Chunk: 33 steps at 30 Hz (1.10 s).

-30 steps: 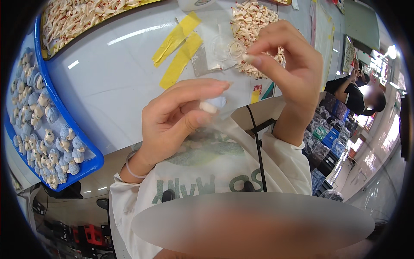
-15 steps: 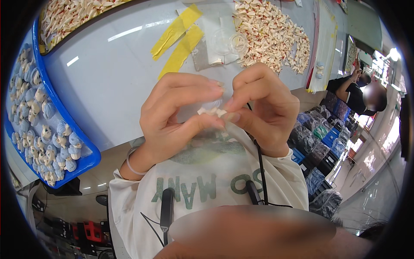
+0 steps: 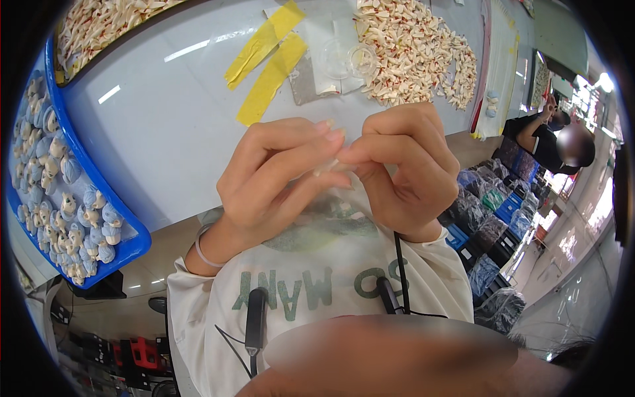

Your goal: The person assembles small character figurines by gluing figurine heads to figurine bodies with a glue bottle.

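Note:
Over the near edge of the table, my left hand (image 3: 274,175) and my right hand (image 3: 410,165) meet at their fingertips. My left hand is closed, its thumb and fingers curled around a small cream piece (image 3: 319,172), of which only a sliver shows. The fingers cover the rest, so its shape is hidden. The right hand is also closed, with index finger and thumb pinched against the left fingertips. Whatever sits in that pinch is hidden.
At left stands a blue tray (image 3: 135,241) of small figures with light blue tops. A heap of cream pieces with red bits (image 3: 403,56) lies at the far right. Yellow tape strips (image 3: 271,79) and a clear round lid (image 3: 362,61) are nearby. Another person (image 3: 539,142) sits at right.
My fingers have turned and closed further over the cream piece, which showed more fully before. My right index finger has moved down across the pinch. Both hands stay in about the same place.

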Motion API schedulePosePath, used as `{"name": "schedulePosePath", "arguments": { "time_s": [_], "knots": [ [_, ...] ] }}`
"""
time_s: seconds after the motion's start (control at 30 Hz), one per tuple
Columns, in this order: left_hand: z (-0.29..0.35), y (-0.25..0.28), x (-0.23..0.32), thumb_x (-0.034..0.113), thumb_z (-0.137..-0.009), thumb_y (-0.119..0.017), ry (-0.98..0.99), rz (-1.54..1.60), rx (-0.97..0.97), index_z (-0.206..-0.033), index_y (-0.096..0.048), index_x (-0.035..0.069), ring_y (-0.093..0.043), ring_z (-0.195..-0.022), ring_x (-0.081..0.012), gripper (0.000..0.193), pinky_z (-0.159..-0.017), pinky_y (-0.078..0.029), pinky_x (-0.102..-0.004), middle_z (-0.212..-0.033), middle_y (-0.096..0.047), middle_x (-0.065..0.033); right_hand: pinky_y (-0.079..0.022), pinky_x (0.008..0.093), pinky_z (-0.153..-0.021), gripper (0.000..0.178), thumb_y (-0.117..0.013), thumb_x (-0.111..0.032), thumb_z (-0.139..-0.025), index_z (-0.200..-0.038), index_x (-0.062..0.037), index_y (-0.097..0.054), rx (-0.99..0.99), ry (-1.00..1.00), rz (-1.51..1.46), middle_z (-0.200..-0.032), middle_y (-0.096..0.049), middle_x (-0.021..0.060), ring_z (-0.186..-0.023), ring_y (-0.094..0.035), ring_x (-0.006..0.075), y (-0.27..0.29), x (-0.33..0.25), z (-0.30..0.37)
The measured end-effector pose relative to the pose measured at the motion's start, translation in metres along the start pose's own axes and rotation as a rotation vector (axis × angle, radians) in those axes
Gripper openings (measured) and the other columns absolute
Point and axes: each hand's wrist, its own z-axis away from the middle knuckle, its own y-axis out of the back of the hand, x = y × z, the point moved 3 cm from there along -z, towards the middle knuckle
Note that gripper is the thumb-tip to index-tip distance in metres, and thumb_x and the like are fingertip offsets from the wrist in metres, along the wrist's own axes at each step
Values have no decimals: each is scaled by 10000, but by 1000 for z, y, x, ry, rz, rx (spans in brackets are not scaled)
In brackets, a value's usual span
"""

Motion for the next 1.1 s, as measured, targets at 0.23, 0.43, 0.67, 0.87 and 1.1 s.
{"name": "schedulePosePath", "arguments": {
  "time_s": [0.23,0.43,0.67,0.87,1.1],
  "knots": [
    [1,-1,-2,49,-582,-759,59,43,-19,-955,-615,1,-586,-788,-214,403,-653,-482,-280,-875,-598,-114,-394,265,-574,196,-692,5,-560,-731,-64,-625,-30,-23,-163,-749,-576,48,-661,-514,189,-1,10,7],
    [2,0,-2,-38,-632,-711,199,131,-11,-984,-566,-5,-562,-913,-229,382,-729,-476,-291,-980,-527,-127,-421,256,-626,204,-671,-20,-630,-831,-43,-649,267,-233,-60,-826,-605,54,-711,-533,187,63,65,5],
    [-3,1,-4,-79,-696,-648,309,389,20,-1020,-536,-3,-543,-975,-260,351,-789,-461,-317,-1013,-505,-139,-415,295,-641,153,-642,-27,-644,-790,-73,-648,-70,-80,284,-785,-580,36,-741,-527,203,49,88,-5],
    [-3,4,-8,17,-751,-645,285,374,6,-1006,-520,-9,-540,-975,-260,285,-842,-425,-347,-1063,-519,-167,-402,319,-648,76,-622,-32,-655,-723,-54,-598,-114,-47,320,-753,-538,39,-735,-498,229,45,93,-7],
    [-6,3,-8,70,-791,-615,346,482,8,-1038,-476,5,-551,-953,-247,291,-805,-457,-311,-1063,-511,-171,-381,342,-674,99,-579,1,-676,-751,-43,-529,-220,6,382,-780,-506,62,-759,-468,251,43,92,-11]
  ]
}}
